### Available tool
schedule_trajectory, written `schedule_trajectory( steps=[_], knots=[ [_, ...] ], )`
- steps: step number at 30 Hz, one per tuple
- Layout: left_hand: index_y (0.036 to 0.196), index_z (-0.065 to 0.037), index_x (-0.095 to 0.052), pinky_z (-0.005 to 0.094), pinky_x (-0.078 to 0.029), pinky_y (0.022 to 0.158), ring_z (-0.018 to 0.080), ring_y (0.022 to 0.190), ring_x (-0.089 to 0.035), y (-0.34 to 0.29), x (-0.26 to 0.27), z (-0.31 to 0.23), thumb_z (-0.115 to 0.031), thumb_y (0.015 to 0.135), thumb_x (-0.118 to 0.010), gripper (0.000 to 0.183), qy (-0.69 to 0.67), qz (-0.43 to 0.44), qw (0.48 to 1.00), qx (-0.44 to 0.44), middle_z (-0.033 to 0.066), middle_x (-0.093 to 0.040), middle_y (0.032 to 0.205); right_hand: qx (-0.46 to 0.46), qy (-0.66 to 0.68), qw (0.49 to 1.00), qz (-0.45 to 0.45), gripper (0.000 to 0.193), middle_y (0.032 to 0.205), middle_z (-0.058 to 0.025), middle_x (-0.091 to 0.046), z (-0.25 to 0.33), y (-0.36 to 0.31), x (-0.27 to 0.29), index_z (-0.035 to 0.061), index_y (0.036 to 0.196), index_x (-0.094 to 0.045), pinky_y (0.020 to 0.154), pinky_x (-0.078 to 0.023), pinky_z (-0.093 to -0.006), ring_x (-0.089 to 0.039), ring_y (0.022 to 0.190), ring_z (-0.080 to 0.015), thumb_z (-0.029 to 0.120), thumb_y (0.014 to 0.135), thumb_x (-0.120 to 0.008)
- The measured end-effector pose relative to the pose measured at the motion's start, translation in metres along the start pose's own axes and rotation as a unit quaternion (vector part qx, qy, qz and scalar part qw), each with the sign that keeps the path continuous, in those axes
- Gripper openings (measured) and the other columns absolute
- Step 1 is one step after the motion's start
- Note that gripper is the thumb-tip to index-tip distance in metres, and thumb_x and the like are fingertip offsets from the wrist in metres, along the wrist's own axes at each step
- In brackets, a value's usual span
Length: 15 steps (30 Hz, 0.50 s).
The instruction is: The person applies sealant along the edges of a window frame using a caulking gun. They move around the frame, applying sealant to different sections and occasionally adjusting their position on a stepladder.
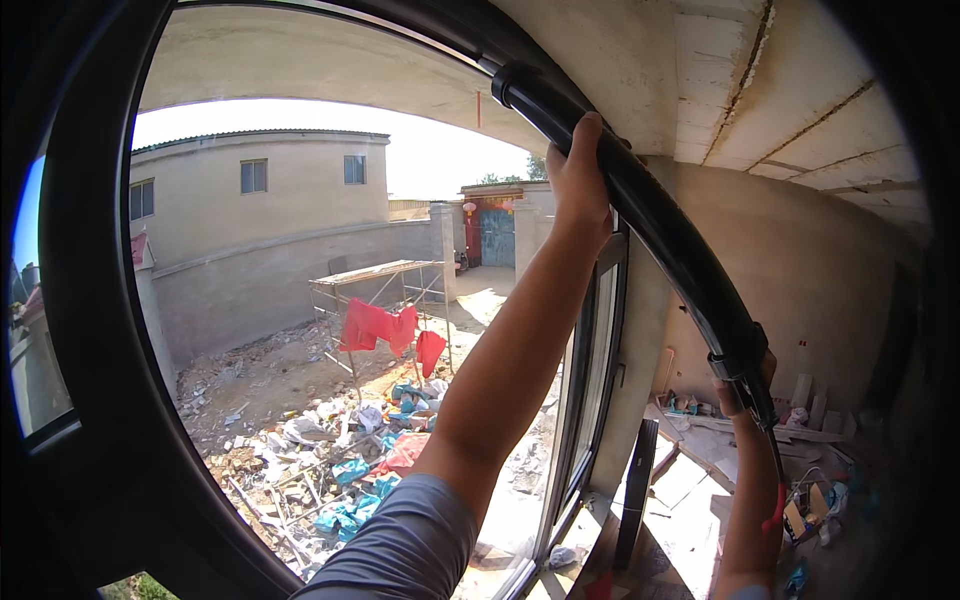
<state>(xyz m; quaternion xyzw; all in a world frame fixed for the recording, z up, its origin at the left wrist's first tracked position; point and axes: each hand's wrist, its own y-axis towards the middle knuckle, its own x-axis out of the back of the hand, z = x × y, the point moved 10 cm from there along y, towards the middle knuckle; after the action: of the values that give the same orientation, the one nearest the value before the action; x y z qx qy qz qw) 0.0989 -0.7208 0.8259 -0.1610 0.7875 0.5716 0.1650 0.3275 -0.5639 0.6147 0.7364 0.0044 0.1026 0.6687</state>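
A long black sealant gun (672,225) reaches diagonally from the lower right up to the top of the window, curved by the lens. My left hand (580,175) is wrapped round its barrel near the front collar, thumb lying along it. Down at the rear, my right hand (745,385) grips the handle end, its fingers partly hidden by the gun. A thin rod with a red end (775,510) hangs out behind. The tip points at the upper bar of the dark window frame (400,28); whether it touches cannot be made out.
Outside lies a yard with rubble and blue bags (350,510), a metal scaffold (380,270) draped with red cloth, and a wall. An open window sash (597,350) stands beside my left arm. Boards and clutter (815,500) lie on the room's floor at right.
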Motion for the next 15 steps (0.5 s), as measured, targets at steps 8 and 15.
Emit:
schedule_trajectory(
  steps=[8, 15],
  knots=[
    [0.097, -0.002, -0.056, 0.0423, -0.058, 0.065, 0.0306, 0.066, -0.068, 0.033, 0.018, 0.044, -0.038, 0.09, -0.065, 0.038, 0.021, -0.002, 1.0, 0.0, 0.0141, -0.062, 0.074, 0.044, 0.002, 0.995, -0.091, 0.045, 0.069, -0.0056, -0.06, -0.029, 0.022, -0.009, 0.0102, 0.081, -0.064, 0.056, -0.044, -0.0347, -0.058, 0.058, -0.0229, 0.054, 0.081, -0.074],
    [0.097, -0.002, -0.057, 0.0408, -0.058, 0.065, 0.0293, 0.067, -0.068, 0.069, 0.046, 0.087, -0.041, 0.091, -0.063, 0.039, 0.06, -0.032, 0.998, 0.008, 0.0133, -0.062, 0.075, 0.058, -0.028, 0.996, -0.055, 0.039, 0.067, -0.0062, -0.06, -0.052, 0.037, -0.014, 0.0103, 0.08, -0.063, 0.058, -0.046, -0.0353, -0.059, 0.059, -0.0241, 0.047, 0.078, -0.077]
  ],
)
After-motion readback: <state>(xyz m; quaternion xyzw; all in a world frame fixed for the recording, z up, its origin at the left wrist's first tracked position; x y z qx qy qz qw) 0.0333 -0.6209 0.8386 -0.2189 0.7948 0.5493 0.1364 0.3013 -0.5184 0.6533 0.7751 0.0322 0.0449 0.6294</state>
